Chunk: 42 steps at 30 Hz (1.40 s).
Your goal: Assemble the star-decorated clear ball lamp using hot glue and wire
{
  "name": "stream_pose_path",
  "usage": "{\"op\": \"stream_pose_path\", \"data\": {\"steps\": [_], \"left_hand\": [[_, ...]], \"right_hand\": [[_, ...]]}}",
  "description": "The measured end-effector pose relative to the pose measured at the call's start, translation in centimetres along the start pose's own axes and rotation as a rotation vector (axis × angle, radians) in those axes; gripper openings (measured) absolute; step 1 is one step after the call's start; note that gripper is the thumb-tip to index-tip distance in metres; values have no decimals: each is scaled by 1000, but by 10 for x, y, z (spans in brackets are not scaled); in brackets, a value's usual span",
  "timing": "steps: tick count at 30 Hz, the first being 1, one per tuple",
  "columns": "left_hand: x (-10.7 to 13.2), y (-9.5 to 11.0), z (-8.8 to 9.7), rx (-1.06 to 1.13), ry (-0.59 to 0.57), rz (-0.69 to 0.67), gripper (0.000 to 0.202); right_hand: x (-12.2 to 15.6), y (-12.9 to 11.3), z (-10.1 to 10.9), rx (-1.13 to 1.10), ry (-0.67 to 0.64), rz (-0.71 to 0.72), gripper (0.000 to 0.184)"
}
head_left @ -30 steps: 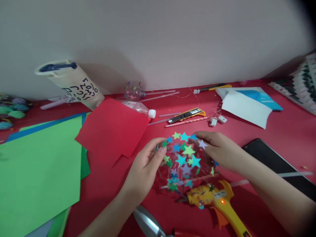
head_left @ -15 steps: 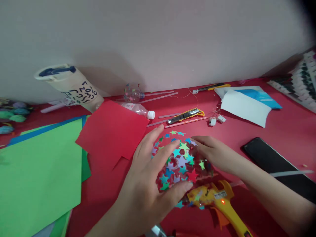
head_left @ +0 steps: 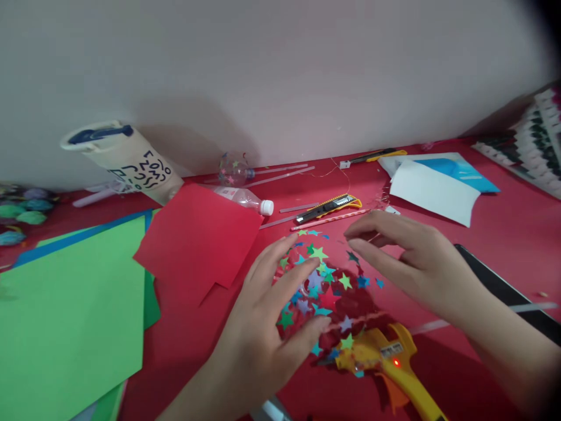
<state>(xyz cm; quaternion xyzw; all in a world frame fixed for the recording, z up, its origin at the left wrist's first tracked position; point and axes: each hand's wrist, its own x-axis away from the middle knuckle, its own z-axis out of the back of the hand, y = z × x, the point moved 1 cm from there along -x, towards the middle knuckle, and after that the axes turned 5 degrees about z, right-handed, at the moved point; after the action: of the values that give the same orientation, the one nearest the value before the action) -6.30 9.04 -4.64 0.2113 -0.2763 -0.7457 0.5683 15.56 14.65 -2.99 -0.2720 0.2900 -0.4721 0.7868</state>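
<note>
A clear, rounded plastic bottle piece [head_left: 314, 279] covered with coloured paper stars lies on the red table in front of me. My left hand [head_left: 267, 316] curves round its left side, thumb and fingers spread against the surface. My right hand [head_left: 398, 257] is raised just above and to the right of the piece, fingers bent, thumb apart from them, with nothing visible held. Close by on the near right lies a yellow hot glue gun [head_left: 385, 351] with its red light on, its nozzle end beside the stars.
Behind lie a box cutter [head_left: 328, 207], a striped pencil [head_left: 333, 218], glue sticks [head_left: 280, 175] and a plastic bottle [head_left: 248, 200]. Red paper [head_left: 201, 240] and green sheets [head_left: 79, 316] cover the left. A cream holder [head_left: 131, 158] leans by the wall. At right are a phone [head_left: 486, 280] and white paper [head_left: 433, 193].
My right hand has come away from the star-covered piece, lifting and moving right. The piece has turned, so its stars show differently. My left hand has hardly moved.
</note>
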Motion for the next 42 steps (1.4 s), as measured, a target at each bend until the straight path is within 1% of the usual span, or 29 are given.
{"op": "stream_pose_path", "data": {"steps": [2,4,5,7,10,14,18,20,23,27,30,32,35,38,42], "left_hand": [[1,0,-1,-1,5,-22,51],[1,1,-2,-5,1,-61,52],[2,2,-2,-6,1,-87,52],[2,3,-2,4,20,-133,51],[1,5,-2,23,52,-178,46],[0,5,-2,0,47,-223,43],[2,6,-3,19,111,-230,33],[2,6,-3,26,120,-227,29],[1,6,-4,29,126,-221,28],[-1,6,-3,19,132,-194,26],[-1,6,-2,9,122,-189,29],[-1,6,-2,0,110,-208,33],[1,5,-3,-22,99,-231,36],[0,4,-5,-33,107,-222,32],[-1,4,-4,-30,120,-199,26]], "right_hand": [[0,-6,4,19,1,151,10],[0,-9,4,70,-36,280,11],[0,-9,4,100,-52,327,12],[0,-7,0,154,-78,364,13],[1,-7,-6,188,-91,348,13],[2,-9,-13,219,-84,320,13],[1,-3,-15,260,-59,315,10],[0,0,-14,281,-56,303,9],[-1,2,-13,282,-68,276,9],[1,0,-10,260,-116,251,8],[3,-1,-11,232,-148,279,8],[3,-3,-12,209,-159,300,10],[3,-5,-12,210,-167,292,12],[2,-4,-12,229,-174,264,10],[2,0,-11,253,-146,256,8]]}}
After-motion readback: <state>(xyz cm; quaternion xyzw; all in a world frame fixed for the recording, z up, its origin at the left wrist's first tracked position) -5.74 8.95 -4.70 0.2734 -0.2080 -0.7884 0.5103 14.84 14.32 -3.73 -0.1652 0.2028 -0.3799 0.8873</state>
